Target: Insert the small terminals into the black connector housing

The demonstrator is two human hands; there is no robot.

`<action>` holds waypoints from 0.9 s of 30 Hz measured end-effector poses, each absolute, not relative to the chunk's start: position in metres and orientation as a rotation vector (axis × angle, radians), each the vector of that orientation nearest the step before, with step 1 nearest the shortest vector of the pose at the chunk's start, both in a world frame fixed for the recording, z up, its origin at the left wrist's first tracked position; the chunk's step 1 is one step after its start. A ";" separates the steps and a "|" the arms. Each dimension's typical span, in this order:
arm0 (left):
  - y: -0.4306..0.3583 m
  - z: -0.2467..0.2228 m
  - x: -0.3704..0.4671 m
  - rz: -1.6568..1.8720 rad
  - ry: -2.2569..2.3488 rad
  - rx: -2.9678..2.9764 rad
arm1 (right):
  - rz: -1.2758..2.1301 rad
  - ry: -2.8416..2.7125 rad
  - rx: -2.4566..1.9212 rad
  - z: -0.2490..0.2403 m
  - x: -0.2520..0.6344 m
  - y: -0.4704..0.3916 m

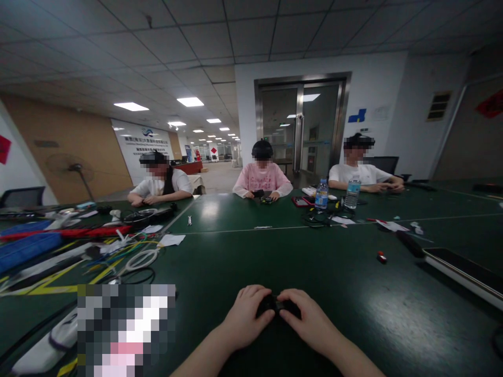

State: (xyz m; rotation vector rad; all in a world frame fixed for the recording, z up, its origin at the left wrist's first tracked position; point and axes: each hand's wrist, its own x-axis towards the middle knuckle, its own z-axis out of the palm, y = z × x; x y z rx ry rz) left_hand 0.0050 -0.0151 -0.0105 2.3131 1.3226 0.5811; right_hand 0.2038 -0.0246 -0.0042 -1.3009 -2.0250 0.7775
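Observation:
Close to me over the green table (251, 262), my left hand (247, 313) and my right hand (307, 315) grip one small black object (265, 306) from its two sides. The fingers curl over its far side while both thumbs press its near side. A narrow lighter part shows at its middle, between the thumbs. Most of the object is hidden by my fingers, so its kind cannot be made out. It is low at the tabletop; whether it touches the table is unclear.
Coiled cables (143, 260), a blue tray (29, 251) and white paper (173, 240) lie left. A small red-and-black item (381, 257) and a flat dark device (466, 272) lie right. Water bottles (321, 196) stand farther back. Three people with headsets sit opposite.

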 end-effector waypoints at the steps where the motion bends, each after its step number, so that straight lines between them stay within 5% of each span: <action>1: -0.015 -0.010 0.005 0.580 1.319 2.313 | 0.777 -2.026 -1.300 -0.004 0.204 -0.025; 27: -0.017 -0.007 0.005 0.591 1.309 2.314 | 0.791 -2.044 -1.295 -0.010 0.206 -0.021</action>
